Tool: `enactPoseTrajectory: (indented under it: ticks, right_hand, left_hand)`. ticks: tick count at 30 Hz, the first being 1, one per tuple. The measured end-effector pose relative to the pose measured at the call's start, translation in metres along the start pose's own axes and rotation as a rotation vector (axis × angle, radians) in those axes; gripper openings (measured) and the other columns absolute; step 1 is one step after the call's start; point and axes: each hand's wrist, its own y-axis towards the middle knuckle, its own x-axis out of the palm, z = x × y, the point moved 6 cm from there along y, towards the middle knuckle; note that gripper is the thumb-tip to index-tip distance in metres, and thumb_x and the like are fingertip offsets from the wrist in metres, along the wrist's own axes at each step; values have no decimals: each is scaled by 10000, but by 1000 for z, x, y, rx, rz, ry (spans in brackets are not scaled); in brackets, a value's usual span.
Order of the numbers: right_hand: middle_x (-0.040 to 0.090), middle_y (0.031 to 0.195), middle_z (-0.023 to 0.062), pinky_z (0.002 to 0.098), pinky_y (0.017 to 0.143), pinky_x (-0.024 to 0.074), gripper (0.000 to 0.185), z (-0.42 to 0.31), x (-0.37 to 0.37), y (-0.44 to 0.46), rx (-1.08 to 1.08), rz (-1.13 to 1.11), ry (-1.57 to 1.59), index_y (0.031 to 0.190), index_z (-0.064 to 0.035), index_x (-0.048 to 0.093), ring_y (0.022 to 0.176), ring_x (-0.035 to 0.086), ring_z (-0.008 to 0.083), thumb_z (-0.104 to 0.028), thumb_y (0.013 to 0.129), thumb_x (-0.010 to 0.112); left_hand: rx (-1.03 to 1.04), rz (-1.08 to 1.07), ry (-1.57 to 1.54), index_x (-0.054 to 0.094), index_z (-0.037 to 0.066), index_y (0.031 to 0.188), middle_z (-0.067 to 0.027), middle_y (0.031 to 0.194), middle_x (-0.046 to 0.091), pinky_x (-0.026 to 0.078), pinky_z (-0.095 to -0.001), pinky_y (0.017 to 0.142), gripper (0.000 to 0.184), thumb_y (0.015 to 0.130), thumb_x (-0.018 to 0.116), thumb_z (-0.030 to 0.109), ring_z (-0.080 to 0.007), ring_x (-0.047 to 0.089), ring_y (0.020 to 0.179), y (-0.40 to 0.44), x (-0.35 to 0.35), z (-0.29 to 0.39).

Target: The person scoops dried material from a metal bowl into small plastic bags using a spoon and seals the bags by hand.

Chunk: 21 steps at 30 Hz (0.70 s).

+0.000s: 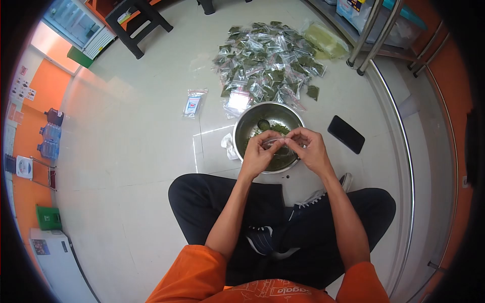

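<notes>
Above a steel bowl [242, 117] with green contents, my left hand [260, 154] and my right hand [309, 150] meet at the fingertips. Both hands pinch the top edge of a small clear plastic bag [273, 141]; most of the bag is hard to make out against the bowl. A round dark scoop [263, 124] rests inside the bowl. Beyond the rim lies a large pile of small clear bags with green contents [275, 76]. A pack of empty bags [238, 101] sits at the pile's near edge.
A black phone [346, 134] lies right of the bowl, a white tissue [229, 146] left of it. Another bag pack [193, 104] is farther left. A large bag with pale green contents [326, 40] lies near the metal rack [376, 40]. A dark stool [137, 25] stands at the back left.
</notes>
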Motion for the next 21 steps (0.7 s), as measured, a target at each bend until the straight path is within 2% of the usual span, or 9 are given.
enactPoseTrajectory:
  ticks: [6,10,12,15,21]
  right_hand:
    - [708,833,90,286,669,502,131,1,-2,1,16,-31,-41,954,27,687,725,641,127,-94,907,705]
    - [692,814,85,292,648,488,129,7,0,1,-18,-23,-73,945,21,674,686,602,124,-100,909,698]
    - [691,817,87,296,637,479,133,6,2,0,-31,-28,-70,942,16,673,687,604,132,-112,912,693]
    - [683,822,92,303,627,470,132,1,1,1,-58,-45,-93,942,9,666,692,609,148,-121,919,680]
    - [665,832,102,309,656,488,117,-4,-6,2,-19,-16,-161,946,12,639,727,620,168,-102,927,661]
  left_hand:
    - [-51,-50,-216,672,-11,1027,-54,956,724,518,-258,835,118,969,675,92,-105,668,905,1,4,-6]
    - [-68,-49,-135,671,-10,1027,-50,960,725,514,-257,839,124,968,680,98,-102,663,918,2,1,-11]
    - [-45,-26,0,669,-10,1020,-51,963,726,508,-254,851,118,970,675,96,-100,657,941,2,-2,-9]
    - [-50,-46,18,678,-15,1037,-62,997,730,504,-257,875,129,972,671,96,-108,657,965,1,-1,-5]
    - [-28,9,-187,695,-15,1095,-88,1037,738,513,-273,900,158,968,664,74,-137,676,978,2,-6,0]
